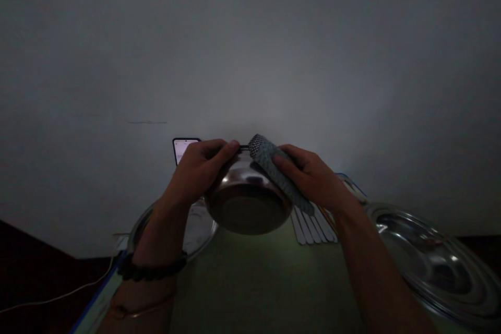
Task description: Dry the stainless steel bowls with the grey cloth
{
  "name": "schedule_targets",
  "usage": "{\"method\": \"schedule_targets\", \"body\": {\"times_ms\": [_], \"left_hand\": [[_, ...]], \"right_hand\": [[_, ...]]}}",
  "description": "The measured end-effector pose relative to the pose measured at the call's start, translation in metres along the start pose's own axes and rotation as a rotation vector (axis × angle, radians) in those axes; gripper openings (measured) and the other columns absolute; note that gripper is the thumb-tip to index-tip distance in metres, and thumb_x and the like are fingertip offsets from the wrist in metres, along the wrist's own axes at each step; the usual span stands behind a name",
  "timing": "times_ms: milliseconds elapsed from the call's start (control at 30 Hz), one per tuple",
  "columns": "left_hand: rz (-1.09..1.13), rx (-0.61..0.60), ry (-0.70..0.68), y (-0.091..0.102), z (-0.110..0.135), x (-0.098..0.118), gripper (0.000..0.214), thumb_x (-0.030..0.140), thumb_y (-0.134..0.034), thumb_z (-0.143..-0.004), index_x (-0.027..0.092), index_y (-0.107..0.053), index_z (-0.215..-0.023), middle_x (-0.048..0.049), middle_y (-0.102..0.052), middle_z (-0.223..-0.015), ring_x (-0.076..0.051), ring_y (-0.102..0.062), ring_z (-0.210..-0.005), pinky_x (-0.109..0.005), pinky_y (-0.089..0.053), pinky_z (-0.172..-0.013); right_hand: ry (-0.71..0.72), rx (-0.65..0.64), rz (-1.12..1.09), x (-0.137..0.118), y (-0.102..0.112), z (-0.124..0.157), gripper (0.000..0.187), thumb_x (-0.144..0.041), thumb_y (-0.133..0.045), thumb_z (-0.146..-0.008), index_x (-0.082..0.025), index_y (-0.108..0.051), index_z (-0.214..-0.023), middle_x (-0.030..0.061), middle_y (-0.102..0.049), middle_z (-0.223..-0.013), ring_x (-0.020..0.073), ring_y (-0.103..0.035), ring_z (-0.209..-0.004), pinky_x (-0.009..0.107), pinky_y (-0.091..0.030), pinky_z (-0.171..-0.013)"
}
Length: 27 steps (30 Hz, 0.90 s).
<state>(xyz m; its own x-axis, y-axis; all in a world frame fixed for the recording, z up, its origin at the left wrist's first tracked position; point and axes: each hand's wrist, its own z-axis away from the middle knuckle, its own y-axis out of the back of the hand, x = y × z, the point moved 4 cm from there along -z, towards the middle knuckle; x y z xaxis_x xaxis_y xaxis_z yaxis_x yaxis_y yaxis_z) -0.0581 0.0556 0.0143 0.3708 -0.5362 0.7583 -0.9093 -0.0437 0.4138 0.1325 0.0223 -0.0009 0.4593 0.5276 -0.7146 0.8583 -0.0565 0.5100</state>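
A shiny metal bowl (250, 195) is held up above the table, tilted so that its outside and base face me. My left hand (205, 167) grips its left side, the thumb lying at the rim. On the other side, my right hand (305, 172) is closed on a folded grey-green cloth (279, 175) with a checked end. That cloth is pressed against the bowl's right side and rim. Below and behind the cloth, several metal utensils (311, 227) lie side by side with their handles toward me. The bowl's inside is hidden.
A large metal basin (430, 266) stands at the right, and a metal dish (199, 227) sits partly behind my left forearm. A lit phone (183, 147) leans near the pale wall (250, 52). A white cable (74, 289) runs along the left beside the greenish table (254, 282).
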Motion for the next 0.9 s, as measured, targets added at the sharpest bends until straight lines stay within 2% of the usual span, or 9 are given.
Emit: {"method": "schedule_targets", "body": {"times_ms": [100,267,333,433,533,600,700,833,900], "left_hand": [[-0.078,-0.083,-0.091,-0.015,0.003,0.011,0.033,0.044,-0.054,-0.083,0.020,-0.066,-0.065,0.0002,-0.062,-0.061,-0.015,-0.053,-0.058,-0.027,-0.039,-0.054],[-0.044,-0.217,-0.141,-0.030,0.006,0.019,0.023,0.030,-0.052,-0.080,0.020,-0.068,-0.068,0.0008,-0.064,-0.065,-0.015,-0.052,-0.058,-0.028,-0.040,-0.055],[0.005,-0.162,-0.072,-0.025,0.005,0.012,0.025,0.035,-0.055,-0.080,0.020,-0.067,-0.063,0.0008,-0.060,-0.059,-0.014,-0.051,-0.055,-0.028,-0.038,-0.052],[0.182,0.025,0.095,-0.013,0.001,-0.006,0.029,0.045,-0.065,-0.074,0.020,-0.065,-0.061,0.0008,-0.057,-0.054,-0.013,-0.049,-0.051,-0.027,-0.036,-0.048],[0.511,0.271,0.249,-0.005,-0.003,-0.026,0.024,0.042,-0.067,-0.072,0.020,-0.065,-0.063,0.0008,-0.061,-0.057,-0.012,-0.052,-0.052,-0.025,-0.041,-0.049],[0.656,0.326,0.335,-0.006,-0.004,-0.034,0.021,0.037,-0.066,-0.073,0.019,-0.065,-0.061,0.0008,-0.061,-0.057,-0.012,-0.053,-0.052,-0.023,-0.044,-0.051],[0.613,0.212,0.390,-0.007,-0.003,-0.035,0.021,0.035,-0.065,-0.073,0.018,-0.067,-0.060,-0.0004,-0.062,-0.055,-0.012,-0.053,-0.051,-0.023,-0.044,-0.049],[0.315,-0.183,0.312,-0.012,0.005,-0.016,0.032,0.048,-0.063,-0.075,0.018,-0.072,-0.066,-0.0051,-0.070,-0.065,-0.016,-0.059,-0.057,-0.024,-0.045,-0.051],[0.258,-0.298,0.250,-0.015,0.009,-0.005,0.032,0.048,-0.064,-0.075,0.019,-0.073,-0.067,-0.0046,-0.070,-0.065,-0.017,-0.061,-0.060,-0.023,-0.045,-0.053]], "right_hand": [[0.038,0.032,0.156,-0.005,0.003,0.001,0.035,-0.046,-0.041,-0.094,-0.019,-0.058,-0.079,0.0001,-0.060,-0.072,0.0124,-0.053,-0.067,0.027,-0.039,-0.062],[0.113,0.004,0.247,-0.015,0.001,0.002,0.031,-0.040,-0.042,-0.094,-0.019,-0.053,-0.074,-0.0029,-0.054,-0.066,0.0100,-0.046,-0.062,0.026,-0.034,-0.060],[0.127,0.011,0.187,-0.011,0.003,0.001,0.033,-0.041,-0.041,-0.095,-0.019,-0.054,-0.074,-0.0034,-0.052,-0.065,0.0097,-0.046,-0.062,0.025,-0.034,-0.060],[0.073,0.065,0.060,0.004,0.010,-0.002,0.037,-0.046,-0.042,-0.094,-0.019,-0.055,-0.072,-0.0035,-0.051,-0.064,0.0103,-0.046,-0.062,0.025,-0.036,-0.059],[0.027,0.177,-0.128,0.024,0.016,-0.005,0.038,-0.050,-0.042,-0.092,-0.020,-0.061,-0.078,-0.0019,-0.056,-0.068,0.0121,-0.051,-0.066,0.026,-0.041,-0.062],[0.008,0.237,-0.248,0.035,0.017,-0.006,0.038,-0.051,-0.043,-0.091,-0.021,-0.065,-0.087,-0.0004,-0.062,-0.076,0.0139,-0.056,-0.073,0.027,-0.045,-0.068],[-0.039,0.222,-0.337,0.043,0.015,-0.008,0.035,-0.049,-0.046,-0.090,-0.023,-0.068,-0.096,0.0010,-0.068,-0.088,0.0160,-0.060,-0.086,0.029,-0.046,-0.080],[-0.072,0.040,-0.327,0.029,0.009,-0.006,0.036,-0.049,-0.049,-0.089,-0.022,-0.071,-0.092,0.0009,-0.070,-0.086,0.0166,-0.062,-0.082,0.029,-0.047,-0.077],[-0.074,-0.038,-0.285,0.020,0.007,-0.004,0.036,-0.050,-0.050,-0.088,-0.021,-0.072,-0.088,0.0003,-0.069,-0.081,0.0161,-0.062,-0.078,0.028,-0.047,-0.072]]}}
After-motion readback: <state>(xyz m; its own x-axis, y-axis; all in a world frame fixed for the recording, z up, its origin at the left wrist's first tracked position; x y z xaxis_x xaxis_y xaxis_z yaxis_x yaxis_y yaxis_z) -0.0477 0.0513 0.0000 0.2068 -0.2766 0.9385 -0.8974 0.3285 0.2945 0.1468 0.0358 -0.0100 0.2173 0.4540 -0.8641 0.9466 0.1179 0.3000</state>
